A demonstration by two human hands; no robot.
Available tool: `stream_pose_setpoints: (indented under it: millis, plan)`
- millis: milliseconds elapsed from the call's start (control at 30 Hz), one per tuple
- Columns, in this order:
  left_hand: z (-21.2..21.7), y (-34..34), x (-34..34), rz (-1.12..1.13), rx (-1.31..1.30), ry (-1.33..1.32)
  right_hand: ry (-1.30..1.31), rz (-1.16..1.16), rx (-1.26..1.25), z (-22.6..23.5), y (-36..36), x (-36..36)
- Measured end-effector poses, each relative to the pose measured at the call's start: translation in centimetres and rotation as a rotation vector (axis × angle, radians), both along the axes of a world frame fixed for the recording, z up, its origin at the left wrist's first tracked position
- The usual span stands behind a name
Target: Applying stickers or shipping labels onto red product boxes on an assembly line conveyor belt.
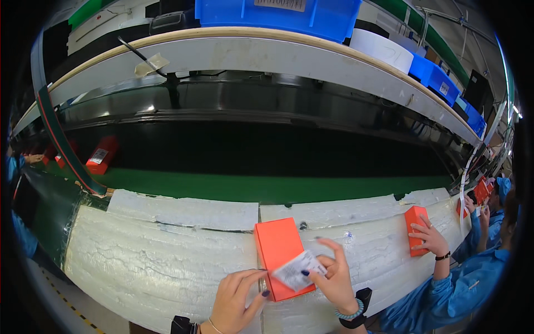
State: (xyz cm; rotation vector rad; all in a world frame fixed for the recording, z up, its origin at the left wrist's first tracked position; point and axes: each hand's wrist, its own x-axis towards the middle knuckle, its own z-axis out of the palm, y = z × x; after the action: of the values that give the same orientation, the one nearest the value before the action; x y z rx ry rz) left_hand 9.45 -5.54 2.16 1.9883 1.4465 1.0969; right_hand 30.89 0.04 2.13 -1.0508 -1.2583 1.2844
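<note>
Left of the orange box [276, 242], the pale worktop [161, 253] gives us room, with a green belt [222, 186] past the worktop's far edge. Our left hand [235, 299], loosely open and gripping nothing we can see, has fingertips beside the box's left side. Over the box's near end, our right hand [337, 283] pinches a white label [296, 271] — we seem to be applying it, which calls for squaring and smoothing. Well right of the box, a co-worker's hand [433, 238] on another box [415, 218] limits our room.
</note>
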Motion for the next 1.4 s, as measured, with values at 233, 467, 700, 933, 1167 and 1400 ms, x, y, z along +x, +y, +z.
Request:
stream_pose_setpoints:
  millis: [233,467,700,933,1167,1400]
  plan:
    - [0.6,0.1,-1.0,-0.280,-0.034,-0.172,-0.294,0.609,0.006,3.5,-1.3,-1.1]
    - [0.8,-1.2,-0.2,-0.442,-0.465,-1.091,-0.280,0.613,0.453,1.6,-1.8,-4.0]
    - [0.8,-0.3,-4.6,-0.004,-0.070,-1.191,-0.244,0.586,0.568,3.3,-0.4,-1.5]
    - [1.2,-2.6,-4.3,0.018,-0.632,-0.326,-0.107,0.372,0.277,1.6,1.3,3.3]
    - [-2.9,-3.8,-4.1,-0.037,-0.310,0.052,-0.443,0.443,0.034,2.5,3.2,-0.1]
    - [-0.9,-3.4,-4.3,-0.123,-0.245,0.127,-0.663,0.476,0.042,2.2,3.3,-1.8]
